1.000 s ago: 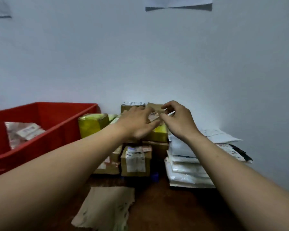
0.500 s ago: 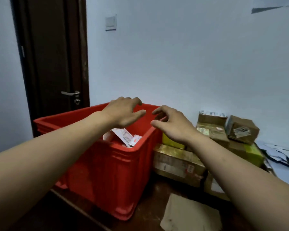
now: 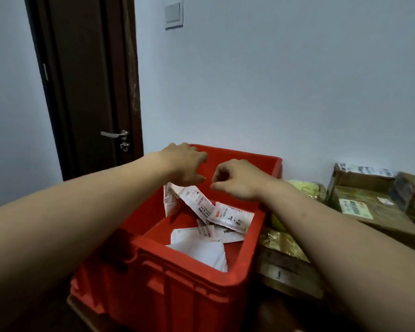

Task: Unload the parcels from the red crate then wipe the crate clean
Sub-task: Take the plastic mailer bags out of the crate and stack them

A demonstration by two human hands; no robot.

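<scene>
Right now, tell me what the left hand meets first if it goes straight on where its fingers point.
Likely the leaning labelled parcel in the red crate: the left hand hovers just above it, fingers angled forward and down. Depth is unclear; it might instead reach the crate's far wall.

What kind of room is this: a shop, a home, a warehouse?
Probably a small indoor room used for sorting deliveries: a red crate holds labelled mailer bags, taped cardboard boxes are piled beside it against the plain wall, and an ordinary dark door with a lever handle stands behind.
</scene>
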